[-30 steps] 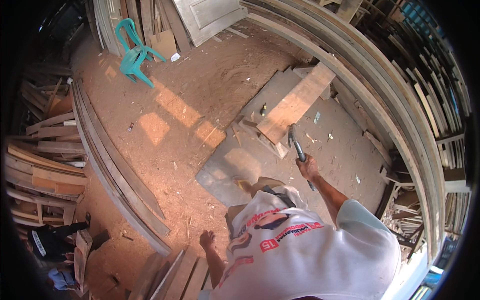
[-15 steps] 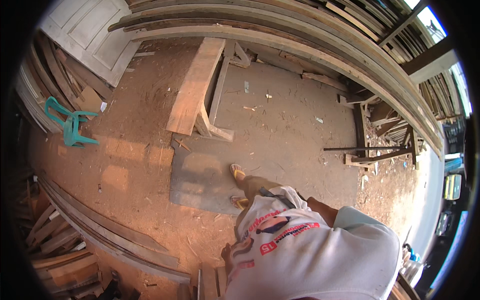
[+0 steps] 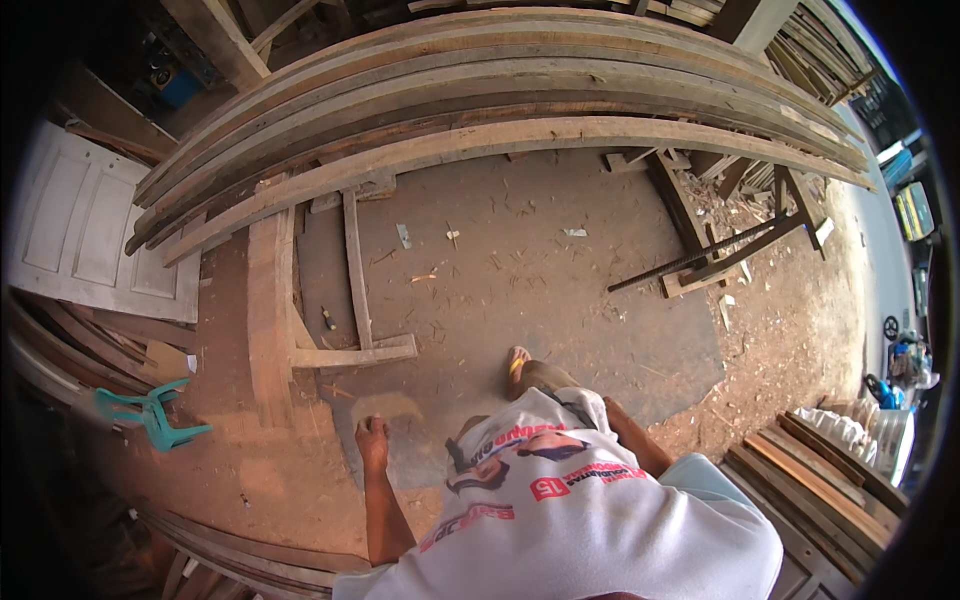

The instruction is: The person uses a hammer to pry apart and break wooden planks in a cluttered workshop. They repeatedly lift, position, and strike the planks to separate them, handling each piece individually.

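My left hand [image 3: 373,438] is held out in front, its fingers curled in, and nothing shows in it. It is over the floor near the bottom end of a wide plank [image 3: 270,330], apart from it. The plank rests on a wooden trestle [image 3: 356,270]. My right forearm [image 3: 640,440] shows beside the white shirt, but the hand is hidden. Ahead of me, several long timber beams [image 3: 520,130] lie side by side across the supports. A small yellow-and-black tool [image 3: 328,319] lies on the floor beside the plank.
A green plastic chair [image 3: 165,415] stands at left, near a white panel door [image 3: 100,225]. A dark ridged bar [image 3: 690,255] leans across the right trestle. Stacked boards [image 3: 820,480] lie at lower right, more [image 3: 250,550] at lower left. Wood scraps litter the floor.
The view has swung left, and the beams now run more level across the front. My left hand has come out from beside my body, over the floor. One sandalled foot shows instead of two.
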The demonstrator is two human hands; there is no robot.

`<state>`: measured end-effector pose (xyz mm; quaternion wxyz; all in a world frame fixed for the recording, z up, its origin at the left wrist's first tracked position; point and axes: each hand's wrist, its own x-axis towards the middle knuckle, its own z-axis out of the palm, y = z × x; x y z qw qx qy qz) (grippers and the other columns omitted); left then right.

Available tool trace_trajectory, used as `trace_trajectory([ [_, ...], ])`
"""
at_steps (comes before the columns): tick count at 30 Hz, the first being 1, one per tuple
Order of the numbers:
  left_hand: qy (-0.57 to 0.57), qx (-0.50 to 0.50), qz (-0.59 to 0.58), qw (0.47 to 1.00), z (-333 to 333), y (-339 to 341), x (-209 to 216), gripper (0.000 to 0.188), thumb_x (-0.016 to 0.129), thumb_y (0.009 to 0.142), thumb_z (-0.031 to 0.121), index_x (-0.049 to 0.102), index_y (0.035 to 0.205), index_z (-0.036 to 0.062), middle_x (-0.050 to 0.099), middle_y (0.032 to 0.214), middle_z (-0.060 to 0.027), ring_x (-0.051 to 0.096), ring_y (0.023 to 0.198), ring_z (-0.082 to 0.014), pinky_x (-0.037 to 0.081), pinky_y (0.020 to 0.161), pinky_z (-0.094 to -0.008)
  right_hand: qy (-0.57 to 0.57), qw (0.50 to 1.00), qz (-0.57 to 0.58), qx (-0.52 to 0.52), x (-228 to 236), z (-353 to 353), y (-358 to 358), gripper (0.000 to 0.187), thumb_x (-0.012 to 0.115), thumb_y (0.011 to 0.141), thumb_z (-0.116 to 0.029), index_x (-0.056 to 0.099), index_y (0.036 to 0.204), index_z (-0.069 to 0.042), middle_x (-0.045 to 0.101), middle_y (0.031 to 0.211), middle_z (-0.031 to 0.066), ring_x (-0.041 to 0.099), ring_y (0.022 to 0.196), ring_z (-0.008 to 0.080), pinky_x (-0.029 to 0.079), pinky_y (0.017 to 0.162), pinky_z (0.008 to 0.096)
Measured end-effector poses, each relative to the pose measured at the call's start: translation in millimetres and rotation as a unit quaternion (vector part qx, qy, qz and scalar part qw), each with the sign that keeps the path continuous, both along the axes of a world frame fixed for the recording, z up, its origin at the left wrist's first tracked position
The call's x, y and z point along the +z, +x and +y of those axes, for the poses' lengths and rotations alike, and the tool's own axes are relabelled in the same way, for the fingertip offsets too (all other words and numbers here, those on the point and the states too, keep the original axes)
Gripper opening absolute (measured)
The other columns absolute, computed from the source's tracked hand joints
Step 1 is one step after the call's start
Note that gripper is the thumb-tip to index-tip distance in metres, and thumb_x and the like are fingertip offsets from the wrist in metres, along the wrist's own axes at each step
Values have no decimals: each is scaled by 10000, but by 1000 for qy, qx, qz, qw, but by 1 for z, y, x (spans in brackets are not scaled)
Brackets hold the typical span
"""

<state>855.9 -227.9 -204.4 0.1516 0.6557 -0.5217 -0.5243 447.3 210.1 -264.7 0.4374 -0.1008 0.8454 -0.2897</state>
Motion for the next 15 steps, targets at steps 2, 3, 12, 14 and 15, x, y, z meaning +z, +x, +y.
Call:
trace_trajectory([
  [2, -64, -51, 16, 997, -56, -94, 45, 457, 644, 1021, 395, 630, 1174, -36, 714, 995, -92, 677, 874, -181, 553, 788, -327, -35, 999, -5, -11, 17, -1, -17, 528, 681, 894, -459, 730, 1055, 41, 725, 1093, 297, 711, 982, 480, 558, 855, 512],
  [3, -77, -78, -1, 994, -71, -148, 81, 489, 642, 1018, 416, 633, 1220, -30, 726, 1058, -115, 700, 960, -206, 557, 853, -343, -31, 999, -3, -13, 23, 0, -27, 523, 678, 896, -456, 731, 1055, 39, 725, 1092, 297, 711, 983, 479, 558, 855, 512],
  [12, -244, -407, 91, 876, -89, -458, 204, 454, 608, 1049, 330, 578, 1321, -33, 683, 1254, -219, 687, 1165, -336, 568, 970, -437, 51, 995, -36, -74, 18, 5, -78, 476, 649, 914, -423, 734, 1052, 24, 724, 1083, 301, 711, 994, 477, 558, 856, 510],
  [14, -289, -434, 127, 844, -86, -496, 226, 460, 628, 1034, 334, 577, 1315, -26, 667, 1263, -225, 655, 1206, -360, 539, 1006, -464, 61, 993, -39, -94, 19, 4, -84, 466, 642, 918, -416, 735, 1051, 21, 724, 1080, 302, 711, 996, 476, 558, 856, 510],
  [15, -302, -448, 109, 834, -85, -513, 236, 485, 648, 1018, 339, 568, 1331, -23, 645, 1293, -229, 619, 1248, -364, 508, 1040, -476, 65, 992, -39, -100, 20, 4, -86, 461, 639, 920, -412, 735, 1051, 19, 724, 1079, 302, 711, 997, 476, 558, 856, 510],
])
